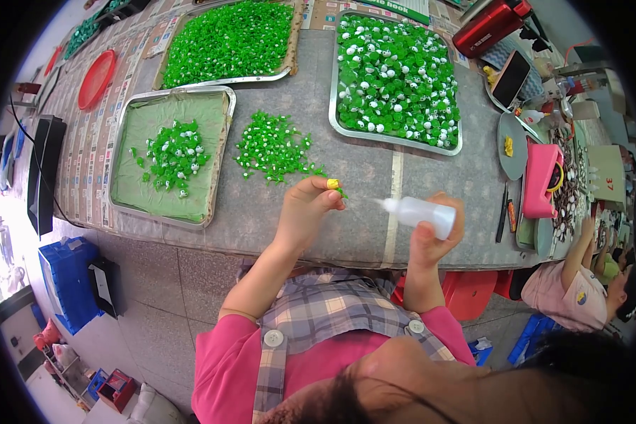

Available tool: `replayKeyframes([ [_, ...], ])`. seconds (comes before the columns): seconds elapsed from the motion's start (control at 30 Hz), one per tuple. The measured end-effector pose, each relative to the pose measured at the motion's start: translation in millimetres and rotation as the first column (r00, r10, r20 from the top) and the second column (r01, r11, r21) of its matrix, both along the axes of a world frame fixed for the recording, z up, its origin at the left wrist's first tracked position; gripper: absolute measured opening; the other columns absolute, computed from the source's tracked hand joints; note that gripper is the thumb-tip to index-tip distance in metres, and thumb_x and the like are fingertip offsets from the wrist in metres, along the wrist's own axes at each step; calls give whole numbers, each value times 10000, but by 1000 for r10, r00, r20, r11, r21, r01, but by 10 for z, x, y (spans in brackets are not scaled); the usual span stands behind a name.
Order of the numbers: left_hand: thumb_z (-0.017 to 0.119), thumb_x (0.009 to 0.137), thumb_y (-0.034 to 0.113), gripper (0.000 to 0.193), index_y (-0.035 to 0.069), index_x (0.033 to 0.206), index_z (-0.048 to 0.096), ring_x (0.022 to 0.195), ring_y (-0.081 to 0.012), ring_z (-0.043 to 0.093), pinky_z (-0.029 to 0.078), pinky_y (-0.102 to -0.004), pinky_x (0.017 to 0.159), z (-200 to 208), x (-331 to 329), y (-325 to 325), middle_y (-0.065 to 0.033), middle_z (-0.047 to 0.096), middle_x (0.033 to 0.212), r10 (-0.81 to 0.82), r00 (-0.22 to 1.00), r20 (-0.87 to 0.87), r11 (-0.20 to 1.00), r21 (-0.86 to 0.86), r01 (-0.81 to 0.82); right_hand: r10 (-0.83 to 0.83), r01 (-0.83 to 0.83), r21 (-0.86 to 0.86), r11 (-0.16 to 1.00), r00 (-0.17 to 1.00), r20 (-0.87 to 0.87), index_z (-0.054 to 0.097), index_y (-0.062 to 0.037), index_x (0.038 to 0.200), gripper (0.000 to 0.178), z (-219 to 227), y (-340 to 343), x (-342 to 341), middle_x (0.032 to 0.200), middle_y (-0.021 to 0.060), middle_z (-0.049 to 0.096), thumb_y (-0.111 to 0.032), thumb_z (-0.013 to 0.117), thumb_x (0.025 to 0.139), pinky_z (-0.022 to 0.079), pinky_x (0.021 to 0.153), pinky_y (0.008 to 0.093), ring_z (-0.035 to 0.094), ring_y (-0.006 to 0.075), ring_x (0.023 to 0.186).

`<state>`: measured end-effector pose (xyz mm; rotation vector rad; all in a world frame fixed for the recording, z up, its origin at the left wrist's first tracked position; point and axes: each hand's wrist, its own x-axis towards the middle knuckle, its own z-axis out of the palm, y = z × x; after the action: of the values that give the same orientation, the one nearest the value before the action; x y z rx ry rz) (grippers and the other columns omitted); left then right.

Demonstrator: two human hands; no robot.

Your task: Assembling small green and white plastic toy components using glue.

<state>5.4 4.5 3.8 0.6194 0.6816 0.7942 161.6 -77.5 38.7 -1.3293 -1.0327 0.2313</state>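
My left hand (302, 212) pinches a small green plastic piece (343, 192) between thumb and fingertips. A yellow wrap (333, 184) sits around one of its fingertips. My right hand (437, 244) is closed around a white squeeze bottle (422, 214), tilted sideways, its thin nozzle aimed at the green piece with a small gap between. Just beyond my left hand, a loose pile of small green pieces (272, 145) with pale spots lies on the grey table cover (318, 92). Left of it, a green-lined tray (128, 173) holds a heap of green-and-white pieces with black dots (180, 155).
At the back, one metal tray (279, 74) is full of small green pieces; another (332, 106) holds green and white ones. On the right are a pink tape dispenser (540, 180), a phone (511, 80), a grey dish (509, 131) and a pen (502, 212). Another person (569, 290) sits farther right.
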Motion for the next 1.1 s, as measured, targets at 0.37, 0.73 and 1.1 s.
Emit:
replayKeyframes([
  [0.37, 547, 743, 49, 81, 29, 820, 532, 640, -106, 527, 460, -250, 595, -41, -71, 42, -37, 549, 777, 42, 999, 1, 997, -68, -42, -289, 230, -273, 934, 935, -203, 418, 10, 975, 315, -225, -104, 987, 967, 99, 510, -17, 574, 702, 389, 766, 246, 489, 142, 880],
  [0.73, 546, 749, 65, 79, 30, 818, 532, 632, -101, 527, 459, -245, 595, -92, -39, 61, -27, 549, 743, 29, 1000, -8, 998, -51, -29, -431, 584, 17, 812, 579, 693, 502, -5, 913, 251, 212, 50, 768, 886, 95, 551, -11, 574, 673, 405, 715, 295, 519, 221, 829],
  [1.1, 543, 752, 70, 75, 37, 819, 536, 622, -93, 529, 468, -235, 588, -88, -132, 60, -23, 552, 728, 73, 997, 20, 996, -52, -72, 353, 182, -440, 880, 372, 859, 564, -70, 797, 134, -298, 1098, 854, 708, 48, 507, -50, 549, 665, 413, 601, 291, 502, 205, 732],
])
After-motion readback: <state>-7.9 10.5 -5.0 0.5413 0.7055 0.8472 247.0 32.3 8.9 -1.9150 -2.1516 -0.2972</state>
